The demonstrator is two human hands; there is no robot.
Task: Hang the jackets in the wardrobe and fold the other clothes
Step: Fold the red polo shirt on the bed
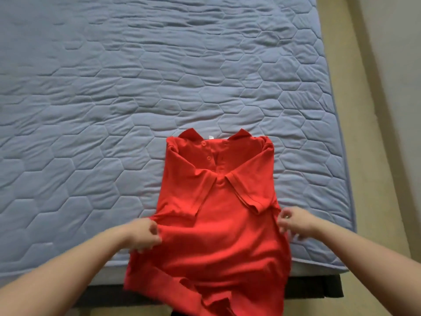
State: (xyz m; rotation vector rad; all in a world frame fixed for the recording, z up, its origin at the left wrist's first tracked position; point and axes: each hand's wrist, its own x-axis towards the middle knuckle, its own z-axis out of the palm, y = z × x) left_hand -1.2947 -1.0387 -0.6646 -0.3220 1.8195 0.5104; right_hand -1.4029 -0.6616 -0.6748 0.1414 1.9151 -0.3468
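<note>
- Red polo shirt (218, 224) lies button side up on the bed (114, 87), near its right corner. Both sleeves are folded in across the chest and the hem hangs over the near edge.
- Left hand (145, 236) grips the shirt's left side edge, fingers curled into the cloth. Right hand (293, 221) pinches the right side edge; view slightly blurred.
- Risk: if the two sides are lifted unevenly, the sleeves will likely slide open and the fold skew.
- Risk: if either grip slackens, the overhanging hem could drag the shirt off the bed.
</note>
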